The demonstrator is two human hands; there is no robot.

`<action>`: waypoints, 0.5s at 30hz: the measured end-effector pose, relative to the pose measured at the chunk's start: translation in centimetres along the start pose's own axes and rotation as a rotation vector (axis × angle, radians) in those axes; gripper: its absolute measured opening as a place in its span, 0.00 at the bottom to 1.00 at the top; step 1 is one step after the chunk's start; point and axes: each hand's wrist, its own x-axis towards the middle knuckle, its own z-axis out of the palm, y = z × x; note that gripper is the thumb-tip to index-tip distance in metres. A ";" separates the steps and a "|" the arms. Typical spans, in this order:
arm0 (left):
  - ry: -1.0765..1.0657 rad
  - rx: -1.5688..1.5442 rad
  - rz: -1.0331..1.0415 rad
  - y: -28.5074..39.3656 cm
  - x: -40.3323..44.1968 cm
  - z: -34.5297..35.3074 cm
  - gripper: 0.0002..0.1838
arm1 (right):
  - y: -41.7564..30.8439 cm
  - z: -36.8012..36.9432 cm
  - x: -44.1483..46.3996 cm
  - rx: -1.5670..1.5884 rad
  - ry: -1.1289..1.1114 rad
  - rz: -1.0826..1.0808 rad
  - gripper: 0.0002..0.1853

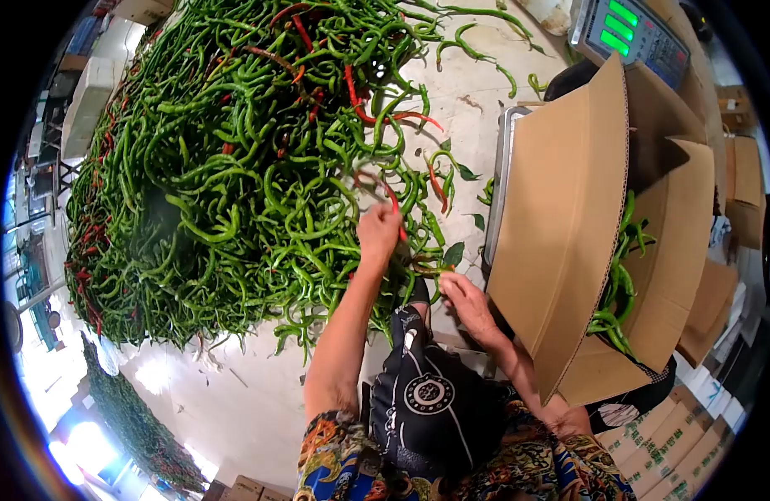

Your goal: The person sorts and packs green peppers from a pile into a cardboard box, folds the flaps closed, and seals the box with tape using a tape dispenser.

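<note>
My left hand (379,232) is closed on a red chili pepper (391,195) at the right edge of a big heap of long green chili peppers (243,159). The red one curves up past my knuckles, and its upper end is blurred. My right hand (468,305), lower and to the right, pinches the end of a brownish-green chili pepper (426,269) between thumb and fingers. Right of that hand stands an open cardboard box (560,192) with green chili peppers (623,284) inside. Its tall flap hides part of the contents.
The box rests on a metal scale platform (503,167), with a lit green display (620,25) behind. Loose peppers and leaves (455,254) lie on the pale floor (460,100). Flattened printed cartons (669,447) are at lower right. Another pepper heap (138,426) is at lower left.
</note>
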 end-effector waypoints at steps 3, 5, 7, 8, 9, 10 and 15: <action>-0.300 -0.029 0.200 3.5 -6.9 -0.7 0.11 | -2.9 1.2 1.0 0.293 0.175 -0.214 0.20; -0.580 0.173 0.433 4.7 -8.6 -2.1 0.09 | -3.3 1.9 2.9 0.448 0.082 -0.170 0.19; -0.585 0.194 0.465 6.1 -5.9 -2.9 0.08 | -3.6 2.5 3.4 0.452 0.174 -0.194 0.15; -0.343 0.218 0.527 6.2 -3.2 -2.8 0.09 | -4.1 2.5 2.8 0.452 0.194 -0.156 0.14; -0.143 0.248 0.586 7.1 0.3 -2.8 0.08 | -4.6 2.5 2.2 0.449 0.212 -0.113 0.14; -0.018 0.410 0.622 8.5 3.8 -3.1 0.08 | -4.8 2.6 1.9 0.421 0.209 -0.093 0.14; 0.236 0.892 0.833 9.5 17.2 -1.3 0.18 | -3.3 1.6 1.1 0.360 0.066 -0.095 0.16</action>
